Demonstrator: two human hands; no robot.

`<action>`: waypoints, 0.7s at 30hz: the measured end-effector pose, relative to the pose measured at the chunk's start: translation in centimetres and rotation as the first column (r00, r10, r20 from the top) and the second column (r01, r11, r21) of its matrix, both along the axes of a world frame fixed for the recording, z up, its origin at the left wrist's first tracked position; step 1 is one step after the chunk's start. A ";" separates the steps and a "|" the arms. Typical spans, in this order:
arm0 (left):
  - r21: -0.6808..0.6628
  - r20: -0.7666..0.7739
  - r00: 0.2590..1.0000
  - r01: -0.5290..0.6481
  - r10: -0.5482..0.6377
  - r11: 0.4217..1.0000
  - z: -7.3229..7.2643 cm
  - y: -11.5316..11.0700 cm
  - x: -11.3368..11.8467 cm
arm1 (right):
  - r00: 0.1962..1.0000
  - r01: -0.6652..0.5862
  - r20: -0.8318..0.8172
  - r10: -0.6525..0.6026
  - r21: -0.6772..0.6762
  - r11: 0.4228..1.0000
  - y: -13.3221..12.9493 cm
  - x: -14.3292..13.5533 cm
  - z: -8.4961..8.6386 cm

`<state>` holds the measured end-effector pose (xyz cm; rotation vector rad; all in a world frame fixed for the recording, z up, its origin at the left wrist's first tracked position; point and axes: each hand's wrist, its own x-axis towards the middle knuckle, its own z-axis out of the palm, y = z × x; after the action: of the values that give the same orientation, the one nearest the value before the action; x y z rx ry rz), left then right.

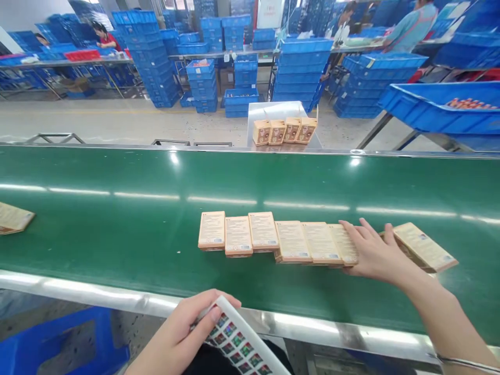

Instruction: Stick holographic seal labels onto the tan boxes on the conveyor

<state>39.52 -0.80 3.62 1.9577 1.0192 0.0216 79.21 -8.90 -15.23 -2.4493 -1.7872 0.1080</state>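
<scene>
My left hand (191,328) is closed on a sheet of stickers (238,344), pinching its upper corner between thumb and fingers. Rows of small shiny square stickers cover the white-edged sheet, held over the belt's near edge. At the right end of a row of cream cartons, my right hand (375,252) spans the end carton (342,244), index finger at its far edge and thumb at its near edge. The other fingers are spread. Printed text faces up on the cartons in the row (238,234). Just right of that hand lies a tilted carton (425,247), partly hidden.
A green conveyor belt (117,239) runs across, with a metal rim (304,323) nearest me. Another carton (13,217) lies at far left. Beyond the belt, several upright cartons (285,131) stand on a small platform. Blue crates (299,67) and people are farther back. A blue stool (66,338) is lower left.
</scene>
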 end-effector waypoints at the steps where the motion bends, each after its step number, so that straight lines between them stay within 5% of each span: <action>1: 0.007 0.009 1.000 -0.007 0.007 1.000 0.1 0.2 -1.3 | 1.000 -0.004 0.002 0.004 -0.006 1.000 0.9 -2.1 0.9; 9: -0.056 0.105 0.984 -0.139 0.145 0.989 1.5 3.6 -9.3 | 0.975 -0.159 -0.155 0.159 0.011 0.987 12.9 -19.8 7.3; 14: -0.073 0.200 0.933 -0.290 0.299 0.954 1.2 5.8 -10.6 | 0.909 -0.216 -0.318 0.269 0.193 0.957 16.4 -25.9 11.9; 17: -0.084 0.238 0.898 -0.362 0.371 0.928 0.7 6.9 -10.0 | 0.703 -0.244 -0.575 0.418 0.357 0.902 14.9 -27.6 15.5; 19: -0.067 0.250 0.880 -0.400 0.404 0.914 0.5 7.7 -9.5 | 0.516 -0.282 -0.756 0.404 0.295 0.913 13.3 -28.3 17.2; 21: -0.070 0.260 0.872 -0.412 0.415 0.908 0.6 8.5 -8.9 | 0.411 -0.262 -0.863 0.294 0.197 0.945 12.1 -28.6 18.0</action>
<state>30.64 7.68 4.17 1.6336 1.2291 0.5085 50.62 3.18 2.79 -1.4475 -1.5497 1.1534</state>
